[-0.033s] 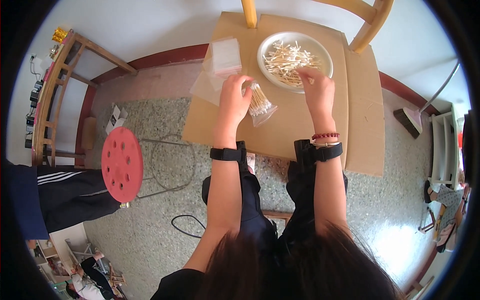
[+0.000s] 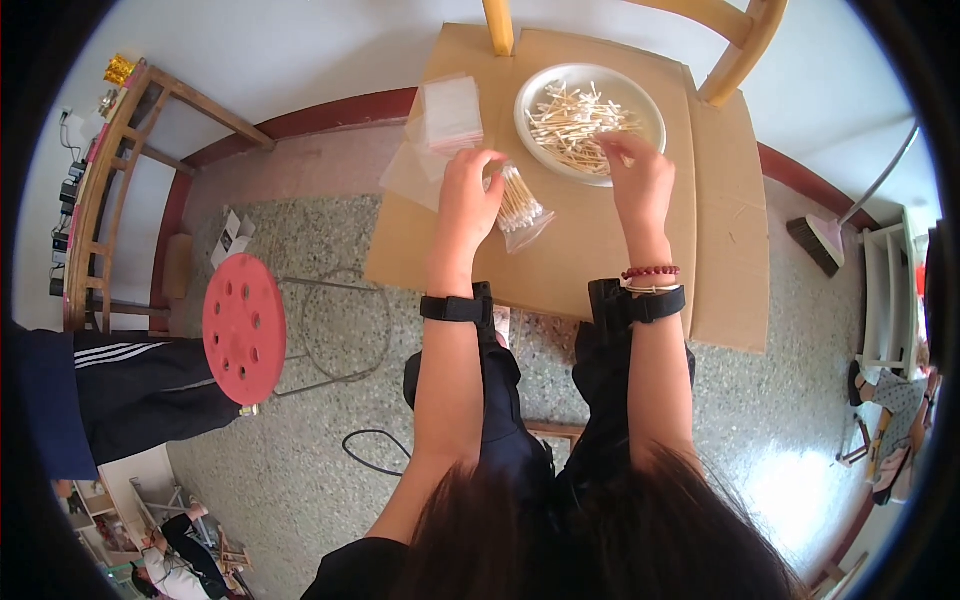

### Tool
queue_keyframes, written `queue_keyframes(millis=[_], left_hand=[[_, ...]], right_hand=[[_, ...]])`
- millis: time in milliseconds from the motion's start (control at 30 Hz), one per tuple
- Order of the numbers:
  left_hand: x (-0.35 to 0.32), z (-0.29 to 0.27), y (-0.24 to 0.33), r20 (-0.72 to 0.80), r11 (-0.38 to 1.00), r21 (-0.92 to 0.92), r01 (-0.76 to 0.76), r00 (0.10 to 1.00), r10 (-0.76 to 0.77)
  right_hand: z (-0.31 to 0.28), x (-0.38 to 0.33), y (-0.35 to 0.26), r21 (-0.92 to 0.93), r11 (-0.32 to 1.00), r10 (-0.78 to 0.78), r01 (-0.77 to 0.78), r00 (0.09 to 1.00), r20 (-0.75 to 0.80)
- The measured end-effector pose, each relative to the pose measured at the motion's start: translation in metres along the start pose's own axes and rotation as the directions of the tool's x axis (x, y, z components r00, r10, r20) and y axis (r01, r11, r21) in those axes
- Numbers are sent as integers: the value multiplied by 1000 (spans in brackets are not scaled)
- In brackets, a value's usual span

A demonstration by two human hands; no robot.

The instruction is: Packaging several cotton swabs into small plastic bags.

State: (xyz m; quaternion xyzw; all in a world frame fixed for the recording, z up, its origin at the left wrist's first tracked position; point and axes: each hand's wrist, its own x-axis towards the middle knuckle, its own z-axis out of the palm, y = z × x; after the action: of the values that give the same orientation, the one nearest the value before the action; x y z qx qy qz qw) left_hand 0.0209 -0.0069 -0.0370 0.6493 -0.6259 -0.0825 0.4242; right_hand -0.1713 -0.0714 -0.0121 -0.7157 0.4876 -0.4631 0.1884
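Note:
My left hand (image 2: 470,195) is curled at the side of a small clear plastic bag (image 2: 522,235) packed with cotton swabs (image 2: 520,198); its thumb and fingers grip the bag's edge. My right hand (image 2: 643,180) reaches over the near right rim of a round white bowl (image 2: 655,105). Its fingers are pinched just above a loose heap of wooden-stick cotton swabs (image 2: 575,118) in the bowl. Whatever the fingertips may hold is too small to tell. Flat clear plastic bags (image 2: 452,110) lie in a stack beyond my left hand.
The bowl and bags rest on a cardboard sheet (image 2: 600,265) over a wooden chair (image 2: 735,60). At the left are a red stool (image 2: 245,330) and a person's dark-trousered leg (image 2: 150,390). A broom (image 2: 818,245) stands at the right; a cable (image 2: 375,450) lies on the floor.
My right hand has shifted slightly to the right over the bowl's rim. The left hand and the bag of cotton swabs have not visibly moved.

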Motion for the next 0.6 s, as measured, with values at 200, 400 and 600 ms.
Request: queue_keyframes(millis=[200, 400, 600], left_hand=[[9, -2, 6, 25, 913, -319, 255, 965, -260], [11, -8, 44, 311, 513, -764, 391, 920, -237], [10, -3, 47, 368, 375, -804, 461, 882, -294]], right_hand=[[5, 1, -13, 731, 645, 304, -222, 953, 21], [18, -14, -34, 904, 232, 378, -359, 890, 256], [23, -23, -39, 873, 285, 330, -395, 896, 297]])
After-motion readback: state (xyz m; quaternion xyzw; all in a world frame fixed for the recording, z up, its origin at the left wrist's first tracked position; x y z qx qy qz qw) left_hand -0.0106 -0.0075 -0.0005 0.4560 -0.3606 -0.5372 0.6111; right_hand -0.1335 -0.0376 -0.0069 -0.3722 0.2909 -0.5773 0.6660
